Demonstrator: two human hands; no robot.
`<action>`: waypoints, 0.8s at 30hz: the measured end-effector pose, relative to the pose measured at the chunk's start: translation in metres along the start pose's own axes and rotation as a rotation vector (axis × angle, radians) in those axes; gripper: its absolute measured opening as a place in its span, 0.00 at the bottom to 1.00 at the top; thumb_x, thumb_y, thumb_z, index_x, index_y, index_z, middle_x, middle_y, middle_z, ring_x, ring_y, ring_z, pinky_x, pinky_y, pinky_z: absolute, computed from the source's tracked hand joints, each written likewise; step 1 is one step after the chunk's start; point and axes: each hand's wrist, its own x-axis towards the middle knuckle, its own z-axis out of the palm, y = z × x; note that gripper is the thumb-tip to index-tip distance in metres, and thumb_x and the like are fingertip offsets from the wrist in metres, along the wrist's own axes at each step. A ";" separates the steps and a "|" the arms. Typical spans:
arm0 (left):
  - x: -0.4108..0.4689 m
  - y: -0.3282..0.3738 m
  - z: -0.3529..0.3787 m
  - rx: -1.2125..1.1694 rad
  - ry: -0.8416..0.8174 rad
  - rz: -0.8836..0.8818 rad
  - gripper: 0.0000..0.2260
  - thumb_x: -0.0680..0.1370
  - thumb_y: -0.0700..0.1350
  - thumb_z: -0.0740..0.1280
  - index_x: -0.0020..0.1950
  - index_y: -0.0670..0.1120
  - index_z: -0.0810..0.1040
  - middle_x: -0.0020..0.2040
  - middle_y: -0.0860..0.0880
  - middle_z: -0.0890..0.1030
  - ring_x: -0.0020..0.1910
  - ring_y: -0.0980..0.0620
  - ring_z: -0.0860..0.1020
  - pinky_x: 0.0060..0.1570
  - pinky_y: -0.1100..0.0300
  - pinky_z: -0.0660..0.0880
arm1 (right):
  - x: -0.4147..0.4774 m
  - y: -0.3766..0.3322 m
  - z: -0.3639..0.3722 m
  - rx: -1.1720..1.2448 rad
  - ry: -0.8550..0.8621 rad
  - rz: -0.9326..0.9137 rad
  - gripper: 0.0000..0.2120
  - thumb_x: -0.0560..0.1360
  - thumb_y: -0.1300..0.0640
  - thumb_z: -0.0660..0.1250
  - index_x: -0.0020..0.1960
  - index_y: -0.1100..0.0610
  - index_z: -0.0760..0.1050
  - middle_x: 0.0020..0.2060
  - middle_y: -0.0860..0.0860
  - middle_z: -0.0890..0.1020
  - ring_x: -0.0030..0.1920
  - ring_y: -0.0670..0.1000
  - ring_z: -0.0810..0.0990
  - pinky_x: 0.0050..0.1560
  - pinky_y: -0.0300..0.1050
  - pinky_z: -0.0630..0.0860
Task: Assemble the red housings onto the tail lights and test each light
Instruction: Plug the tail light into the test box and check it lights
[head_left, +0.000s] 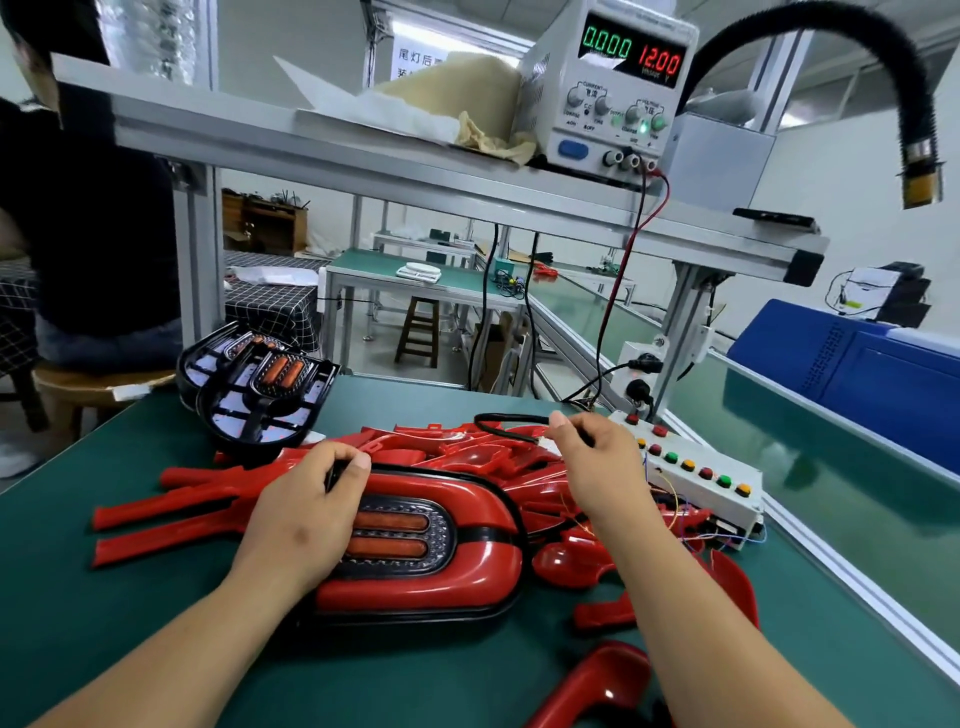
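The power supply (608, 88) is reading 12.00 and 0.000, so probably nothing is drawing current. The tail light (400, 535), wearing 1 red housing (467, 571), is lying lens-up mid-bench. The left hand (301, 509) is gripping its left end, and the right hand (597, 467) is pinching the black cable (509, 418) near the button box (696, 478). Keeping the light steady and the cable slack is likely helping the plug seat squarely.

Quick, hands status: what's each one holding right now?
Left hand: curled over the tail light at its top edge, gripping it.
Right hand: pinching the black cable at its end.
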 end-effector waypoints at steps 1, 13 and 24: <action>0.000 0.001 -0.001 0.006 -0.005 0.001 0.11 0.80 0.59 0.56 0.49 0.59 0.76 0.38 0.51 0.82 0.40 0.55 0.79 0.43 0.55 0.75 | -0.003 0.001 -0.001 0.055 0.020 0.001 0.16 0.79 0.50 0.64 0.39 0.59 0.78 0.23 0.44 0.69 0.30 0.45 0.68 0.36 0.43 0.67; 0.002 0.009 -0.010 0.106 0.049 0.065 0.09 0.81 0.57 0.58 0.52 0.63 0.78 0.47 0.61 0.79 0.48 0.57 0.76 0.46 0.58 0.68 | -0.016 0.006 -0.008 0.331 0.049 -0.103 0.13 0.80 0.55 0.64 0.37 0.51 0.77 0.25 0.38 0.74 0.30 0.37 0.71 0.34 0.29 0.69; 0.025 0.071 0.004 -0.113 -0.014 0.022 0.08 0.82 0.45 0.61 0.54 0.52 0.80 0.46 0.52 0.81 0.44 0.52 0.79 0.49 0.52 0.77 | -0.024 -0.007 -0.015 0.183 0.002 -0.161 0.07 0.78 0.54 0.66 0.42 0.52 0.80 0.36 0.45 0.80 0.44 0.48 0.78 0.58 0.59 0.72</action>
